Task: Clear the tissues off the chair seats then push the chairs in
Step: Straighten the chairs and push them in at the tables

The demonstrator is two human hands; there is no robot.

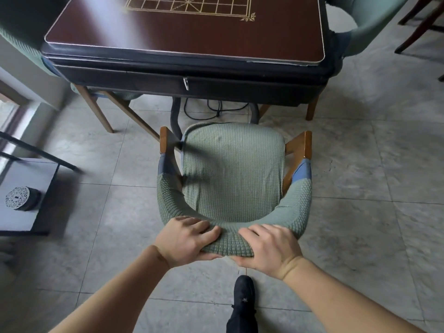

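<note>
— How is the chair (231, 174) covered, and where is it placed?
— A green waffle-knit cover is stretched over seat and curved back; wooden arms are left bare. It is set on the tiled floor, just short of the dark table (187, 44).
— And the hands?
— The backrest top is gripped by the left hand (186, 239) and right hand (269, 248), side by side.

Single view, worn on my head, facing forward and steeply down. My left hand (186, 239) and right hand (269, 251) sit close below the lens; the chair (230, 169) lies near, the table (187, 42) farther off at the top edge. Wide-angle bending shows at the margins.
</note>
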